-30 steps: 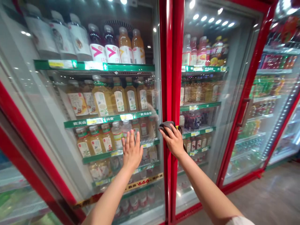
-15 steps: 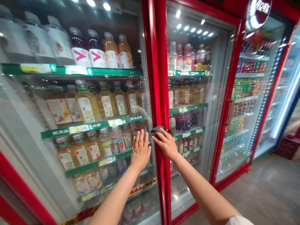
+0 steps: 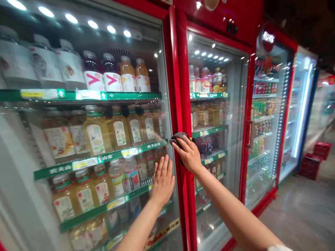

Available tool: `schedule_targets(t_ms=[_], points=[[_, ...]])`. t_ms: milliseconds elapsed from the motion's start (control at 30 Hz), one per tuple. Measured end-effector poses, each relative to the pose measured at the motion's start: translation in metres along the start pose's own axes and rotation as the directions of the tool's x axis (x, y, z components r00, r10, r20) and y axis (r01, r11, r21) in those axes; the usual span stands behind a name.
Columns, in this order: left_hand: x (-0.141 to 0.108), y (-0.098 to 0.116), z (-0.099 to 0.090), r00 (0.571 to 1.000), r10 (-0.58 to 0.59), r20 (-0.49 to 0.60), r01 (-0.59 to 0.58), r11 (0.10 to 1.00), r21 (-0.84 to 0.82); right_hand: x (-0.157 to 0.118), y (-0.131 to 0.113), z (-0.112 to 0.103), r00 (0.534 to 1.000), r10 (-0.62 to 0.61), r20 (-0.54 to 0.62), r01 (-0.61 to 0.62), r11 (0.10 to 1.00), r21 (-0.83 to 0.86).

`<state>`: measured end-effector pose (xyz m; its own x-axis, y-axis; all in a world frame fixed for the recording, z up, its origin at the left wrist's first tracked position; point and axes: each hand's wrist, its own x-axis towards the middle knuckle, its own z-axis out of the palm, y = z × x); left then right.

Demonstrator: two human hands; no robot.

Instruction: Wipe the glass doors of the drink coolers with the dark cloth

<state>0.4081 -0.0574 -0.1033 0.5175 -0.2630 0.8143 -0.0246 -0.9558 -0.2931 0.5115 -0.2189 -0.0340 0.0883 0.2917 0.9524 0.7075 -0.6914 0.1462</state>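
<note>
My left hand (image 3: 162,183) rests flat, fingers stretched out, against the glass door (image 3: 167,122) of the left drinks fridge. A dark grey cloth (image 3: 179,137) lies bunched under my right hand (image 3: 188,153), whose fingers press it onto the red door frame (image 3: 175,87) where the two fridges meet. The underside of the cloth is hidden. Behind the glass near my left hand stand bottles of yellow tea (image 3: 120,130) on green-edged shelves.
To the right is a second fridge (image 3: 209,139) with a door handle (image 3: 249,134). Further fridges continue along the row. Red boxes (image 3: 310,166) are stacked on the grey floor (image 3: 293,202) at the far right.
The cloth under my right hand has moved up along the red frame. My left hand keeps about the same place on the glass. The view has tilted upward and shifted a little.
</note>
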Motion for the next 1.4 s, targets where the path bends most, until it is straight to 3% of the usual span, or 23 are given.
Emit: schedule_targets(t_ms=[67,200,333,433,533,633,700,900,1100,1200,1300,1400], points=[[-0.001,-0.006,0.001,1.0,0.011,-0.027,-0.011,1.0,0.0,0.011,0.003,-0.002,1.0,-0.017,0.005,0.017,1.0,-0.019],[0.012,-0.008,0.003,0.998,0.029,-0.057,-0.029,1.0,-0.004,0.068,0.018,-0.015,0.999,-0.003,-0.037,0.002,0.999,-0.032],[0.038,-0.003,0.002,0.996,0.042,-0.084,-0.04,0.999,0.021,0.09,0.031,-0.02,0.996,-0.039,-0.083,0.034,0.998,-0.059],[0.058,0.001,-0.001,0.992,0.049,-0.114,-0.042,0.997,0.067,0.095,0.045,-0.02,0.985,-0.159,-0.064,0.155,0.986,-0.061],[0.08,0.006,-0.003,0.99,0.047,-0.137,-0.031,0.993,0.112,0.125,0.062,-0.026,0.966,-0.249,-0.073,0.246,0.968,-0.055],[0.101,0.016,0.0,0.988,0.039,-0.15,-0.016,0.989,0.15,0.163,0.069,-0.035,0.966,-0.221,-0.132,0.22,0.975,-0.026],[0.112,0.024,0.002,0.987,0.017,-0.158,0.012,0.984,0.177,0.175,0.07,-0.037,0.963,-0.218,-0.158,0.219,0.976,-0.01],[0.131,0.037,0.0,0.983,0.004,-0.185,0.055,0.949,0.312,0.184,0.094,-0.036,0.872,-0.445,-0.201,0.452,0.892,-0.015],[0.168,0.033,-0.017,0.976,0.037,-0.215,0.05,0.921,0.385,0.248,0.114,-0.047,0.915,-0.267,-0.302,0.295,0.954,0.052],[0.182,0.031,-0.023,0.973,0.038,-0.226,0.056,0.918,0.393,0.245,0.115,-0.044,0.921,-0.204,-0.332,0.233,0.971,0.05],[0.188,0.031,-0.026,0.969,0.043,-0.243,0.062,0.91,0.409,0.238,0.121,-0.043,0.909,-0.248,-0.335,0.265,0.964,0.007],[0.195,0.028,-0.028,0.965,0.067,-0.252,0.049,0.903,0.426,0.255,0.131,-0.053,0.918,-0.216,-0.334,0.227,0.974,-0.006]])
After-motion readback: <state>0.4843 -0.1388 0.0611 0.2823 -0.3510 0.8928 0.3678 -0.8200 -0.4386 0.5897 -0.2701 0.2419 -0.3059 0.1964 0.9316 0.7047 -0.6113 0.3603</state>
